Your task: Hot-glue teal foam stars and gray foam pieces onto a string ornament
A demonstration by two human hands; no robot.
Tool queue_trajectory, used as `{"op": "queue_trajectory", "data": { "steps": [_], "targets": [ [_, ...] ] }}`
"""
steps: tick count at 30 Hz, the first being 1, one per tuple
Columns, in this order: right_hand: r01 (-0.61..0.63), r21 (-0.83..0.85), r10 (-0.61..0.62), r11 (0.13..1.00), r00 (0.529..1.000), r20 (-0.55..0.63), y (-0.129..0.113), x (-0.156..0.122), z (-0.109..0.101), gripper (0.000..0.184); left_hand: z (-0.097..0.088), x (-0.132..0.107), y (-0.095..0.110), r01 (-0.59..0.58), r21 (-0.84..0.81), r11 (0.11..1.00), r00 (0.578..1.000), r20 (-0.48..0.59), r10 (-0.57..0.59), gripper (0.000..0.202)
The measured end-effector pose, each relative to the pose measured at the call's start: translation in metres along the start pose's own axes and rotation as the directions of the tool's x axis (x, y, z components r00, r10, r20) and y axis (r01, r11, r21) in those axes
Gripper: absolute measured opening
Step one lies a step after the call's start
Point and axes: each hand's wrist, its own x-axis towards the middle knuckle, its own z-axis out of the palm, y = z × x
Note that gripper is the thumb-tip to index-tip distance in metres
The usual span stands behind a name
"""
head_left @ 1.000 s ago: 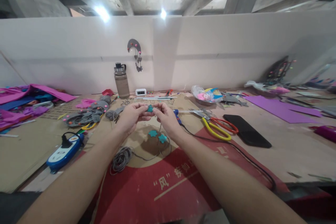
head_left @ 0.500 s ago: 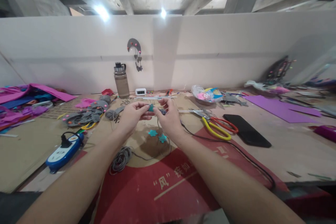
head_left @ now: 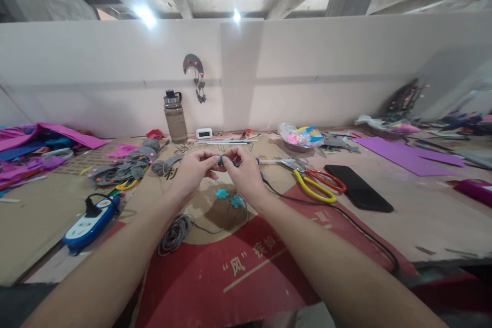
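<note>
Thumbs and fingers of the left hand [head_left: 195, 168] and right hand [head_left: 245, 169] were pinched together on a small teal piece [head_left: 220, 161], mostly hidden, above the middle of the desk [head_left: 403, 233]. Left to right, magenta sheets [head_left: 63, 133] lay toward the desk's far edge, a power strip [head_left: 86, 228] nearer the front edge, then coiled gray cord [head_left: 172, 237]. Two turquoise flower shapes [head_left: 222, 193] lay just frontward of the hands; rightward came scissors [head_left: 314, 188], a black phone [head_left: 359, 188] and, toward the far edge, a purple sheet [head_left: 400, 156].
</note>
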Motion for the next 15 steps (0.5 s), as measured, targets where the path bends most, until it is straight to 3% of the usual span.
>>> {"op": "queue_trajectory", "data": {
  "steps": [9,15],
  "targets": [
    [-0.164,0.194,0.154,0.967,0.986,0.064,0.0014,0.0018,0.0036,0.011,0.0001,0.0001,0.0013,-0.003,0.014,1.0,0.998,0.059,0.002,0.018],
    [-0.193,0.271,0.174,0.943,0.98,0.093,-0.0007,0.0047,0.0037,0.009,0.0017,-0.0003,0.0025,0.039,-0.045,0.998,0.998,0.055,-0.036,0.018]
  ]
}}
